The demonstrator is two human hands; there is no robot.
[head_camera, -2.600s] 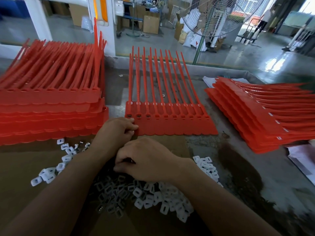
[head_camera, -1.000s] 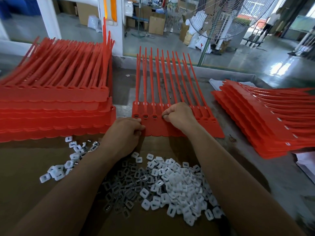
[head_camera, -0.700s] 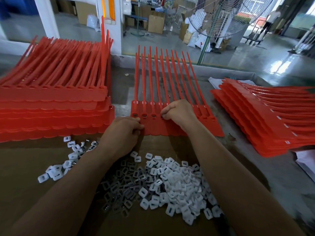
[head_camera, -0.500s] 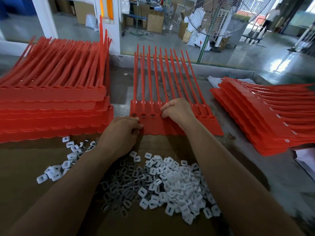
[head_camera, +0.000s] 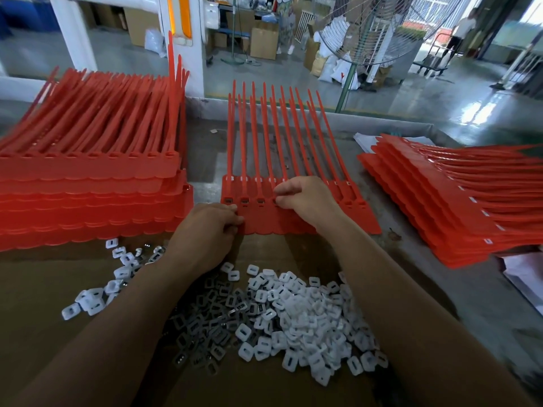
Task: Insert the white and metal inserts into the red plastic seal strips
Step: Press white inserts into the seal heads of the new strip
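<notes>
A sheet of joined red seal strips [head_camera: 264,223] lies flat at the middle of the table, tails pointing away. Its three leftmost sockets [head_camera: 244,200] show inserts. My left hand [head_camera: 205,230] pinches the sheet's near left edge. My right hand [head_camera: 307,198] rests on the sheet with fingers curled, thumb and fingertips pinched at the fourth socket from the left; an insert between them is hidden. A pile of white and metal inserts [head_camera: 308,318] lies on brown cardboard [head_camera: 44,304] between my forearms.
A tall stack of red strip sheets [head_camera: 88,186] stands at the left. A fanned stack of sheets [head_camera: 455,207] lies at the right, over white paper [head_camera: 526,268]. A few loose inserts [head_camera: 117,274] lie left of my arm. A standing fan [head_camera: 382,30] is beyond the table's far rim [head_camera: 382,117].
My right hand left the insert pile and moved up onto the sheet's fourth socket, where it has stayed for the last second. My left hand has kept its hold on the sheet's edge.
</notes>
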